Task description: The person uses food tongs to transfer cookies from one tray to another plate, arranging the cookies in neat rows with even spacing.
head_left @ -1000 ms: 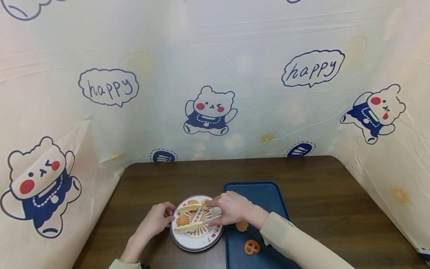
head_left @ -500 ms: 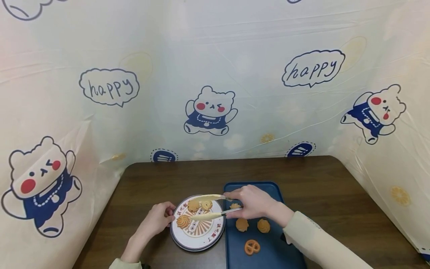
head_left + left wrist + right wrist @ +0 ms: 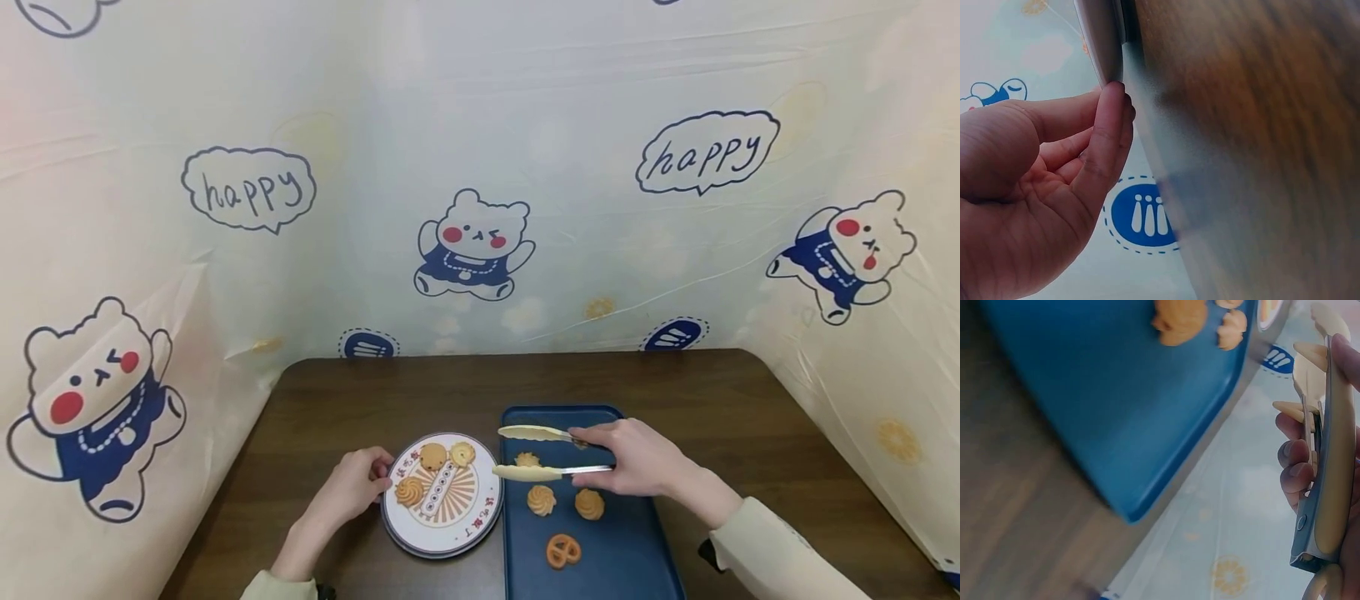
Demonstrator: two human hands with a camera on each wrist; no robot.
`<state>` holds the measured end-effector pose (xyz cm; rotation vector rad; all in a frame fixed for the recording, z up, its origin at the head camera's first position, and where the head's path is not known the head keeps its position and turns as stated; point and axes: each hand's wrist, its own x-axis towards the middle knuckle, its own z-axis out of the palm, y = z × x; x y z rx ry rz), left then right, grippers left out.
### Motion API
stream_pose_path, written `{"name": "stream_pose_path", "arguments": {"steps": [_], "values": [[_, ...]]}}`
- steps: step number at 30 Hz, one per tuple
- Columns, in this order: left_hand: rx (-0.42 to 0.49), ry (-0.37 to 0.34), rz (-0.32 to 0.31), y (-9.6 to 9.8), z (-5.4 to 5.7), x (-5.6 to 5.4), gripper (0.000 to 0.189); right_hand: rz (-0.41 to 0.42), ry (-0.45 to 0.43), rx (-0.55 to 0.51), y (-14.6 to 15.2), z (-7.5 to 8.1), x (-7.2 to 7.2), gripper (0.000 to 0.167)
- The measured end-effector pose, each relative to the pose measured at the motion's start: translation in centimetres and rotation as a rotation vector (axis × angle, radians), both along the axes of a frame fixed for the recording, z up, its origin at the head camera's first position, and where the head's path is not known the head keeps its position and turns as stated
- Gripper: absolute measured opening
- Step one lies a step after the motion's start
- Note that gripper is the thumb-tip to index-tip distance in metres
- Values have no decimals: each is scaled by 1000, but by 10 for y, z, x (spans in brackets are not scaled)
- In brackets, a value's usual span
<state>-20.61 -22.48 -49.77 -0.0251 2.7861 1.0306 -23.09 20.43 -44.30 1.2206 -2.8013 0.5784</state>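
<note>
My left hand [image 3: 354, 485] pinches the left rim of a white plate [image 3: 465, 525] with printed red characters, which sits on a similar dark-rimmed plate. The left wrist view has thumb and fingers of the left hand [image 3: 1054, 169] at the plate edge [image 3: 1100, 44]. On the plate lie a round cookie [image 3: 432, 457], a ring-shaped cookie [image 3: 462, 454] and a swirl cookie [image 3: 409, 492]. My right hand [image 3: 637, 457] grips cream-tipped tongs [image 3: 528, 473] above the blue tray [image 3: 615, 558]. The tongs' arms are spread, with a small cookie [image 3: 527, 459] visible between them from above.
Two swirl cookies [image 3: 541, 500] and a pretzel [image 3: 563, 551] lie on the tray, right beside the plate. Both stand on a dark wooden table [image 3: 420, 392]. A printed curtain [image 3: 480, 125] hangs behind the table and along its sides.
My right hand has carried the tongs rightward from over the plate to over the tray, uncovering the cookies on the plate. The left hand has stayed at the plate's rim.
</note>
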Motion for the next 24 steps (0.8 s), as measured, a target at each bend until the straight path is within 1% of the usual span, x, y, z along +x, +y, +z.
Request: {"name": "stream_pose_path", "arguments": {"steps": [3,6,14,16,18,21,24], "values": [[-1,-3,5,1,2,1,25,-31,-25,-7,12,-4,7,66],[2,-9,14,1,3,2,25,-55,-32,-17,26,-8,16,65],[-1,-5,15,0,1,1,26,-89,8,-49,61,-23,38,59],[-2,-3,13,0,1,1,26,-101,-1,-51,67,-26,44,59],[-3,0,11,0,0,1,27,-112,-34,-47,72,-28,48,59],[-5,-2,12,0,0,2,27,-124,-56,-28,79,-31,54,60],[-4,-6,15,0,1,2,27,-131,-53,-8,86,-34,60,62]]}}
